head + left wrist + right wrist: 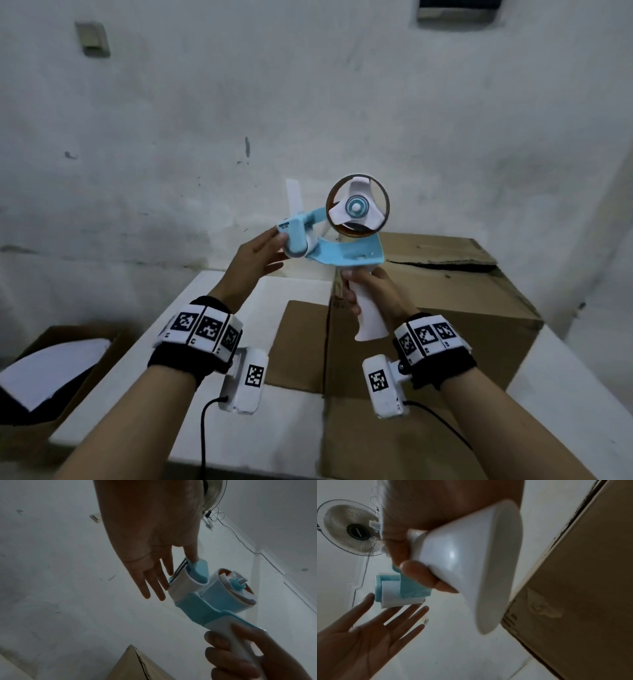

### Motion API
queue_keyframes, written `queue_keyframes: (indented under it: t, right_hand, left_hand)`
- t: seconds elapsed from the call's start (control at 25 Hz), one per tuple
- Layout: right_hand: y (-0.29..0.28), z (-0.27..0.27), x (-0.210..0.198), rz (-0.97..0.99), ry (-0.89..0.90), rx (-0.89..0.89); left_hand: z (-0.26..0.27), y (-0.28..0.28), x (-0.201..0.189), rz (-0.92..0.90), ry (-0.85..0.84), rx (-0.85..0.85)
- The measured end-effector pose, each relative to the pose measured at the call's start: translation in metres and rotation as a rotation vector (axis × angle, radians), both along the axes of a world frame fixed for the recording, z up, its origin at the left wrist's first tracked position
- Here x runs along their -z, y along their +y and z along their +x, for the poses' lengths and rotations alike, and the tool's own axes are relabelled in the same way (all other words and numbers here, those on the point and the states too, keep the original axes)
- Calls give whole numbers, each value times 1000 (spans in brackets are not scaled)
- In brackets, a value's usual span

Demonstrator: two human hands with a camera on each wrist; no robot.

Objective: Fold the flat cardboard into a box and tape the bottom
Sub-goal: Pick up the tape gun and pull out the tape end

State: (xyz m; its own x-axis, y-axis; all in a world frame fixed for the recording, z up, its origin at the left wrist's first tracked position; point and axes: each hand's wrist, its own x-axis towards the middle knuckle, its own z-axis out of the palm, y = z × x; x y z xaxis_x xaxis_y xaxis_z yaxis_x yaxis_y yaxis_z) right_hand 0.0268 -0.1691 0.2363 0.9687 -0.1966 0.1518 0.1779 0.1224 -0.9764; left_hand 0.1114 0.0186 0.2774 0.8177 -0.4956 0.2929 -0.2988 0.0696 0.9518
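A blue and white tape dispenser is held up in the air above the table, its brown tape roll on top. My right hand grips its white handle. My left hand reaches the dispenser's front end with straight fingers that touch the roller and the toothed cutter, one fingertip on the blue flap. Below and to the right stands the brown cardboard box, its top flaps lying closed with a gap between them. The box corner shows beneath the hands.
The box rests on a white table, with one brown flap lying flat toward the left. An open carton with white sheets sits on the floor at the left. A wall fan hangs above. A white wall is close behind.
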Motion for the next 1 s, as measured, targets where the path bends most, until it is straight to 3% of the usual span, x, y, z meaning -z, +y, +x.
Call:
queue_keyframes:
  t: [0.2, 0.4, 0.76, 1.0]
  right_hand:
    - [-43, -20, -5, 25, -26, -15]
    - [-94, -38, -10, 35, -57, -32]
    - [-151, -56, -10, -1, -17, -87]
    - [-164, -60, -4, 103, -55, -200]
  left_hand:
    - [-18, -45, 0, 23, -87, 24]
    - [-30, -99, 10, -54, 170, 115]
    - [-43, -160, 14, -50, 167, 57]
    - [-51, -179, 16, -275, 333, 100]
